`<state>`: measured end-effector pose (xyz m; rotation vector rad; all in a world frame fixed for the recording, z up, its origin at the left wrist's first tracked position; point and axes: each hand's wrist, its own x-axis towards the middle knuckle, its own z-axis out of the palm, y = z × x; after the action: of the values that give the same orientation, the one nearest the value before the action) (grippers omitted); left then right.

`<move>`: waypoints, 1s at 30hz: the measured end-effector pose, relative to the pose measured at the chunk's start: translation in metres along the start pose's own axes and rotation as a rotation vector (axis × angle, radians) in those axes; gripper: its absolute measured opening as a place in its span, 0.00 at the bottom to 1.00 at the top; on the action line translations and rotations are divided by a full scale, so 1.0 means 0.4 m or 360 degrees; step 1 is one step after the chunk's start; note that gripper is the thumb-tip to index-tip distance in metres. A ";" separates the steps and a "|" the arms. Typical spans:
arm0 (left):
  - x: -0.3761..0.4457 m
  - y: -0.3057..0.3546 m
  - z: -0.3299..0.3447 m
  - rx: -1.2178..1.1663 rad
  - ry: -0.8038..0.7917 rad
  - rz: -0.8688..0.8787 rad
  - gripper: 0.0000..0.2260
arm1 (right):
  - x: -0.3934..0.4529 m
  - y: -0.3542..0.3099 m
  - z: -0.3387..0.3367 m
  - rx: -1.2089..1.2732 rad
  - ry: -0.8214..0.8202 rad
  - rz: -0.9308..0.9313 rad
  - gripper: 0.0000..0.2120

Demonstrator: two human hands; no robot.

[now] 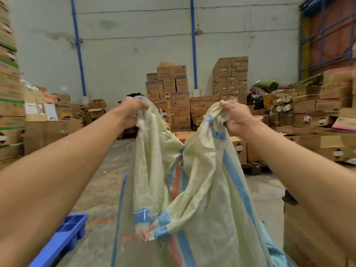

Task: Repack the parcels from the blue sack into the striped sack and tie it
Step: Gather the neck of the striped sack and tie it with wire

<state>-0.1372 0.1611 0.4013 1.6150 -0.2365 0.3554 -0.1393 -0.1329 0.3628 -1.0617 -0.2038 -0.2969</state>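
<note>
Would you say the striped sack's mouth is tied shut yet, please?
Not tied. The left hand and right hand each grip a separate bunched corner of the striped sack, held apart, with no knot visible.

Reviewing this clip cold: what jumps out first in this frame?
Two bare hands, left and right, hold up the gathered top of a pale striped sack at centre frame. Behind it, stacked cardboard boxes stand against the far wall, and a blue plastic crate lies at lower left.

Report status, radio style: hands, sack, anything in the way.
Left hand and right hand each shut on the striped sack, mouth pulled up and apart. Not tied. Blue tray low left, box close right.
</note>
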 end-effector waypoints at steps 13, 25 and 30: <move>-0.074 -0.062 0.207 -0.0729 -0.0709 -0.0075 0.22 | -0.023 0.093 0.093 -0.0216 -0.0447 0.0023 0.37; -0.153 -0.148 0.170 0.1126 -0.0711 -0.0216 0.26 | -0.005 0.143 0.031 -0.0328 0.0175 -0.0093 0.17; -0.233 -0.268 0.157 0.1728 -0.1314 -0.0657 0.23 | -0.008 0.140 0.028 -0.0150 0.0197 -0.0221 0.16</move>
<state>-0.1797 0.1010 0.2645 2.7613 -0.3446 -0.6553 -0.1236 -0.0972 0.3209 -1.1205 -0.1536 -0.4997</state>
